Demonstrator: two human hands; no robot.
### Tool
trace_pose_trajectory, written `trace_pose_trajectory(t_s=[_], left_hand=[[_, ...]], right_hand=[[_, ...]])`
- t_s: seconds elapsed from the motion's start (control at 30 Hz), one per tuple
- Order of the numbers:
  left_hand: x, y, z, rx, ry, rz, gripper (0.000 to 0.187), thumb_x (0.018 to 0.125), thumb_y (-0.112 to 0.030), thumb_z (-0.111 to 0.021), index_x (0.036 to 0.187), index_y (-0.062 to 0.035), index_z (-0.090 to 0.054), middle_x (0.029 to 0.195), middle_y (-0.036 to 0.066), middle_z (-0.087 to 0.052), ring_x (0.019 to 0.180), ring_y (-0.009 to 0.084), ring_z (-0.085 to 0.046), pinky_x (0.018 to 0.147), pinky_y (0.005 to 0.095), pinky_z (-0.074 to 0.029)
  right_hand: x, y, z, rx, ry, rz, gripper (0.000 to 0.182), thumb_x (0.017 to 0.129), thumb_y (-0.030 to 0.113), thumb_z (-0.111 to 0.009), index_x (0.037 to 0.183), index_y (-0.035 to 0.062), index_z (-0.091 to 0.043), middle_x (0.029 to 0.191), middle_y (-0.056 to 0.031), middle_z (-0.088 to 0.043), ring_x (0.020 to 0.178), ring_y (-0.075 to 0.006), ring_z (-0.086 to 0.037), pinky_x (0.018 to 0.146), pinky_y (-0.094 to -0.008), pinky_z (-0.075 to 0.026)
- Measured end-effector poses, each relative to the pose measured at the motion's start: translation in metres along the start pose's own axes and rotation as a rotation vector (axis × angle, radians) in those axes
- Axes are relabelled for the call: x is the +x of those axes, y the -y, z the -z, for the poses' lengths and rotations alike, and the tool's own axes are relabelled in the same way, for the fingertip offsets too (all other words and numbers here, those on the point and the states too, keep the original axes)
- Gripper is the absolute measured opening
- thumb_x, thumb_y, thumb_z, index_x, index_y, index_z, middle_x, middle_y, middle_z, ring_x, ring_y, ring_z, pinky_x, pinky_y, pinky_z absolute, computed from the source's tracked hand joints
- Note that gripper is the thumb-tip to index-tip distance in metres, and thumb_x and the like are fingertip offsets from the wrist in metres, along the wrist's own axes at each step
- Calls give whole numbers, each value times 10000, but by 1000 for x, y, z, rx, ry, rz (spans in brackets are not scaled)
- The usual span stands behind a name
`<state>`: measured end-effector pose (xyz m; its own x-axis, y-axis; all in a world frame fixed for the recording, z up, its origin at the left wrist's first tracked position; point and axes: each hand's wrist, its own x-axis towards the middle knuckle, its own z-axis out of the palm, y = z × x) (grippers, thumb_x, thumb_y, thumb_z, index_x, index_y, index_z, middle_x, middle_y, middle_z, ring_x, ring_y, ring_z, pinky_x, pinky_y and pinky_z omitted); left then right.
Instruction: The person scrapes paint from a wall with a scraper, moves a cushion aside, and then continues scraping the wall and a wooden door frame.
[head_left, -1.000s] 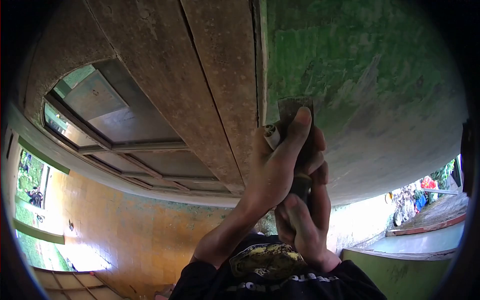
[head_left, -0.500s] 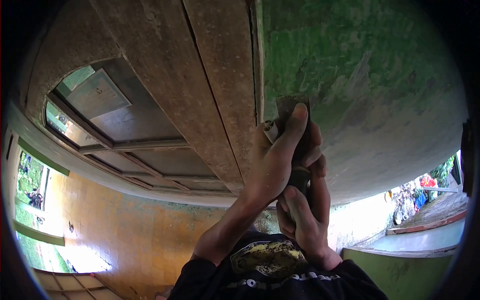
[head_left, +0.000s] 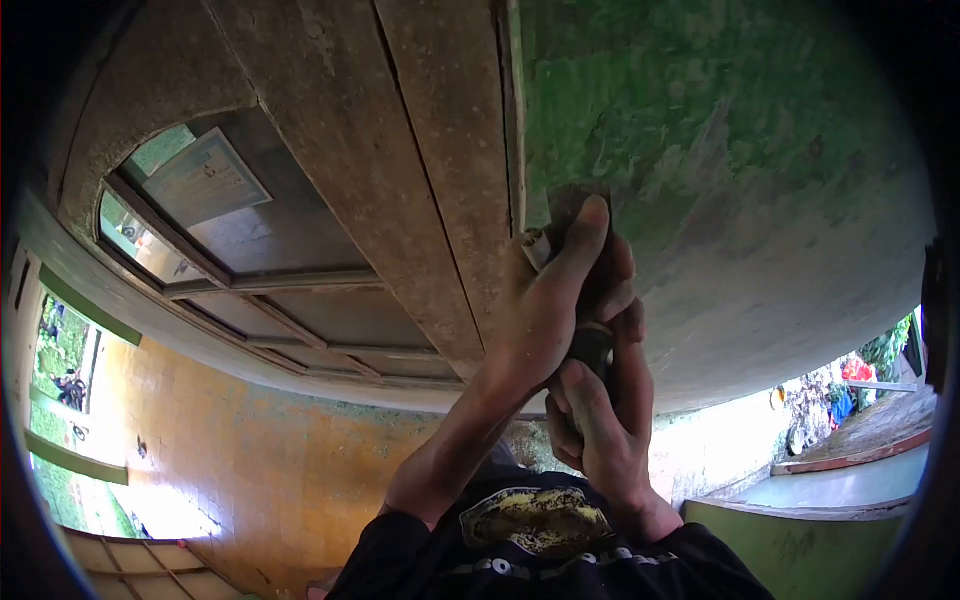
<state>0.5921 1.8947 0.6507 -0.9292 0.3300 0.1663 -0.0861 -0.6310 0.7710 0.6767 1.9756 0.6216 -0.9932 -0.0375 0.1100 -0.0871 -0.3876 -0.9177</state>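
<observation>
A scraper with a dark blade [head_left: 568, 200] and a dark handle [head_left: 592, 345] is held in both hands against the green-painted wall [head_left: 690, 130]. My left hand [head_left: 545, 310] wraps round its upper part, thumb pressed along the blade. Below it, my right hand [head_left: 605, 435] is closed round the handle. Between the fingers of my left hand sticks out a short white tube [head_left: 537, 248], which looks like a cigarette. Much of the scraper is hidden by my fingers. Around the blade the green paint is patchy, with bare grey wall [head_left: 790, 260] to the right.
A worn brown wooden frame [head_left: 440, 170] runs just left of the blade, beside a window [head_left: 290, 240] with wooden bars. Below lies an orange-yellow tiled floor [head_left: 300, 470]. A low green wall [head_left: 800, 550] stands at lower right.
Both hands and the scraper have shifted slightly left and up along the wall. The window and frame also sit a little further right in view. The grip is unchanged.
</observation>
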Motion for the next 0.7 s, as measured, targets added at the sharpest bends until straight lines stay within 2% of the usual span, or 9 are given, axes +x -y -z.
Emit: trace_pose_trajectory(t_s=[0.17, 0.23, 0.33, 0.4, 0.47, 0.57, 0.63, 0.7], left_hand=[[-5, 2, -1, 21, -77, 26, 371, 979, -325, -514, 745, -37, -529, 579, 25, -484, 449, 114, -476, 452, 320, -485], [-3, 4, -1, 57, -66, 33, 373, 961, -402, -528, 779, -76, -527, 543, -2, -413, 443, 165, -485, 515, 341, -464], [-1, -17, -15, 61, -78, -41, 365, 962, -398, -526, 788, -77, -529, 555, -1, -417, 445, 161, -478, 509, 341, -465], [-5, -1, -2, 46, -54, 2, 362, 970, -357, -523, 768, -57, -527, 564, 13, -452, 449, 139, -473, 481, 333, -475], [-3, 0, -1, 19, -28, 33, 362, 978, -316, -519, 747, -36, -526, 573, 26, -487, 454, 116, -468, 453, 325, -486], [-9, -5, -8, -75, -146, 73, 376, 980, -322, -511, 737, -35, -527, 547, 23, -474, 442, 123, -472, 453, 326, -483], [-5, 6, 4, 101, -92, 31, 357, 967, -390, -521, 787, -82, -528, 528, -9, -397, 440, 178, -486, 518, 353, -464], [-4, -4, 0, 93, -64, 50, 364, 969, -392, -515, 788, -76, -528, 519, -8, -386, 435, 181, -487, 520, 352, -464]], right_hand=[[-2, -11, 0, 8, 4, 5, 541, 934, 57, -472, 1419, -34, -250, 740, -4, -497, 521, -39, -426, 454, -193, -326], [1, -12, 3, -42, -17, 69, 553, 934, 52, -482, 1428, -32, -247, 760, -9, -504, 537, -40, -439, 460, -193, -332], [-1, 1, -1, 11, 12, -2, 559, 927, 28, -472, 1428, -37, -234, 807, -19, -512, 572, -41, -454, 478, -195, -342], [1, 0, -4, 17, 49, 19, 566, 925, 20, -467, 1432, -35, -222, 817, -21, -513, 576, -41, -454, 479, -195, -343], [-2, -7, -3, 20, -18, 29, 565, 926, 18, -453, 1433, -32, -209, 808, -17, -503, 576, -45, -450, 485, -200, -350], [-3, -7, -2, 1, 21, 18, 563, 928, 33, -457, 1430, -29, -210, 803, -13, -494, 573, -49, -446, 489, -205, -355], [-4, -5, 0, 28, 41, -23, 563, 928, 43, -459, 1428, -30, -212, 803, -12, -491, 577, -51, -443, 497, -208, -358], [-1, -5, 1, 59, 52, -44, 563, 928, 52, -461, 1427, -31, -214, 804, -11, -488, 582, -52, -440, 505, -211, -362]])
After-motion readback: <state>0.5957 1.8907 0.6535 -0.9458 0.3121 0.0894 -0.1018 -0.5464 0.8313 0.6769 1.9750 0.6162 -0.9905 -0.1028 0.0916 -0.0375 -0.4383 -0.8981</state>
